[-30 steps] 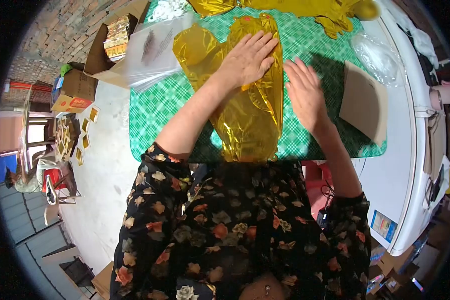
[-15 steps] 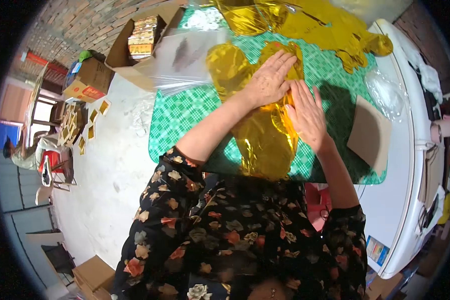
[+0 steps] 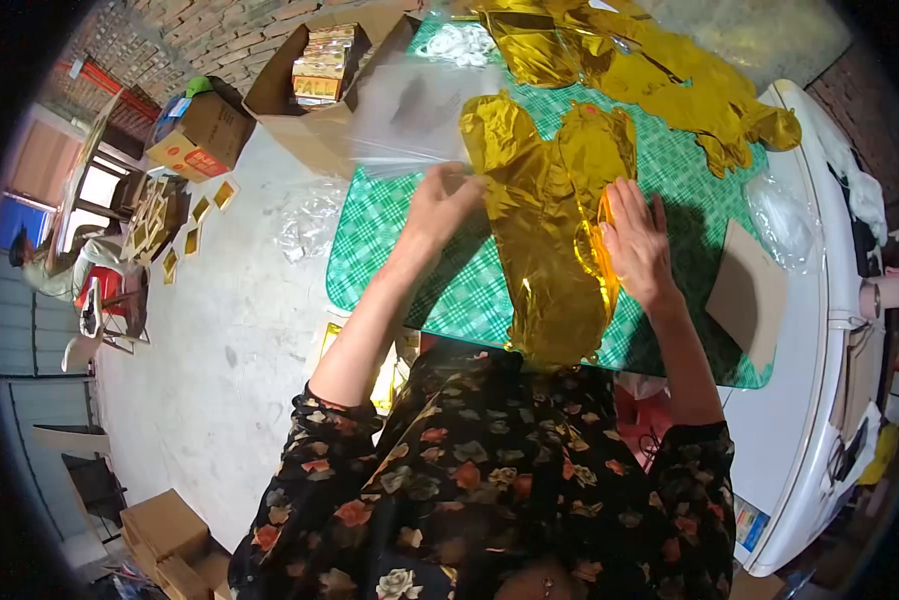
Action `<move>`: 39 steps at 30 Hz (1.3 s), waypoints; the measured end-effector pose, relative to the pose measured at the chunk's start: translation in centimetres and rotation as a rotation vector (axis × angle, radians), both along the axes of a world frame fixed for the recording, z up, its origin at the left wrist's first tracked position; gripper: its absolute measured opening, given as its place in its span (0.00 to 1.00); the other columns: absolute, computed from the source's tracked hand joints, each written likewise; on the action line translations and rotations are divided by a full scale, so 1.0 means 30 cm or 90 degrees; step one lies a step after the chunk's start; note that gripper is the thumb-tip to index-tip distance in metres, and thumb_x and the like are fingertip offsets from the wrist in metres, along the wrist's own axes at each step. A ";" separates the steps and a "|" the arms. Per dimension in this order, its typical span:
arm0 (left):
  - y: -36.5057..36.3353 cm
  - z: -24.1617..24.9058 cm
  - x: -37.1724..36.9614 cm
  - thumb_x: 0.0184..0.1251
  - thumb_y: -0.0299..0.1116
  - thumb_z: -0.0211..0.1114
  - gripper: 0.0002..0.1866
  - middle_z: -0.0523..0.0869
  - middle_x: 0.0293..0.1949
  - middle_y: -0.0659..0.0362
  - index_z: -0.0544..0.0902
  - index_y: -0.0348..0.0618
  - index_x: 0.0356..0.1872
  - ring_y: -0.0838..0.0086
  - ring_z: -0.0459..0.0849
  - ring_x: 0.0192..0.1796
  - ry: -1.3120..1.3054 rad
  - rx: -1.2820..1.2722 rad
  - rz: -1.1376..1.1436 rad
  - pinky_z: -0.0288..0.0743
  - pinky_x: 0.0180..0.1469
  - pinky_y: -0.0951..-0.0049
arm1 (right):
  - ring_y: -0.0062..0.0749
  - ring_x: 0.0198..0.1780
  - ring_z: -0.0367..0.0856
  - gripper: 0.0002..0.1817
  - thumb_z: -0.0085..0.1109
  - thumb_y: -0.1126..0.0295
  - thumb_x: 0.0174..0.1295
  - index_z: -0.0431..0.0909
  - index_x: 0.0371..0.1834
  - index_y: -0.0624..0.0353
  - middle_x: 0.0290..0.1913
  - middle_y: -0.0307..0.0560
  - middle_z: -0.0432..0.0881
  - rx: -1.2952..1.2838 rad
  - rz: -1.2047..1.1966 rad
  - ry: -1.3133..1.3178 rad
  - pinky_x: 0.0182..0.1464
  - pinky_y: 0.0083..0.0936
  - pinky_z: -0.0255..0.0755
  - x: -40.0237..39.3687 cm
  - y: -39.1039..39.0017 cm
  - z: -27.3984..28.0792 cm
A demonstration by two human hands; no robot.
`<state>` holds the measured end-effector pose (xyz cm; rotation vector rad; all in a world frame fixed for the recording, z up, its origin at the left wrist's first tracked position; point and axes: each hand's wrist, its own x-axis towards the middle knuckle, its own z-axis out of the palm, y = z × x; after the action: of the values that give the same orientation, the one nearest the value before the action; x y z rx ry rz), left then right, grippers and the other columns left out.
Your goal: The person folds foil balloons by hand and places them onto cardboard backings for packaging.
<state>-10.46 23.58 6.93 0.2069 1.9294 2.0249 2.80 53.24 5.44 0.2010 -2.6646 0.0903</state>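
Observation:
A flat, crinkled gold foil balloon (image 3: 545,240) with two rounded lobes at its far end lies lengthwise before me, its near end reaching the table edge. My left hand (image 3: 438,210) is at its left side, fingers bent and apart, with the fingertips right by the foil's edge. Along the right side, my right hand (image 3: 638,245) rests with fingers stretched out over a folded, shiny orange-gold edge. Under the foil is a green checked tablecloth (image 3: 390,250).
Clear plastic sleeves (image 3: 410,110) lie at the table's far left, beside an open carton (image 3: 270,85) holding packed bundles. More gold foil (image 3: 650,70) spreads across the back. A cardboard sheet (image 3: 745,290) and a clear bag (image 3: 780,220) are at right. A person (image 3: 55,265) sits far left.
My left hand has lifted off the foil's upper middle and moved left to its left edge. My right hand stays on the right edge. The view has shifted slightly.

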 end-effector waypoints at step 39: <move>0.297 0.038 -0.051 0.79 0.33 0.59 0.27 0.65 0.80 0.43 0.68 0.38 0.75 0.46 0.59 0.83 0.649 -0.336 -0.188 0.49 0.84 0.46 | 0.48 0.84 0.56 0.26 0.54 0.57 0.76 0.74 0.68 0.65 0.76 0.58 0.70 -0.008 -0.074 -0.161 0.85 0.58 0.36 -0.002 -0.015 0.025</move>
<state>-11.99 32.49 8.07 1.4960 2.6637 1.1962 2.76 52.79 6.21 0.0324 -2.9198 0.1008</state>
